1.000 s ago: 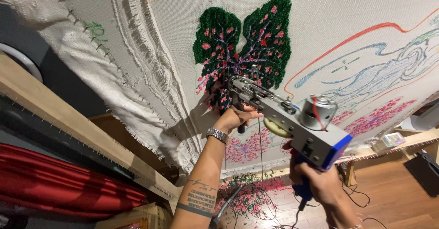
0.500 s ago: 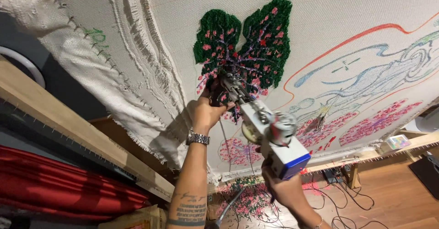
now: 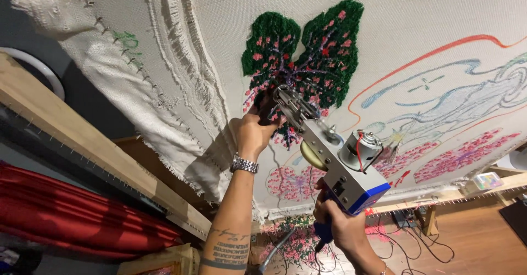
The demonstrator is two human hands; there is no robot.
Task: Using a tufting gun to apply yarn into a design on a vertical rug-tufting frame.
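Both hands grip tufting gun [image 3: 335, 160] against canvas [image 3: 417, 28], mid-cloth

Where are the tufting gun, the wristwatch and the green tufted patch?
Tufting gun [image 3: 351, 179]: head view, on its grey metal body beside the motor.
Wristwatch [image 3: 244, 165]: head view, on the metal band around the left wrist.
Green tufted patch [image 3: 329, 50]: head view, on the right lobe of the green pile.

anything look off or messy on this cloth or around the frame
Mostly tidy. The cloth has a frayed, ragged edge hanging loose past the wooden frame at lower left, and yarn scraps litter the floor below. The tufting gun looks intact.
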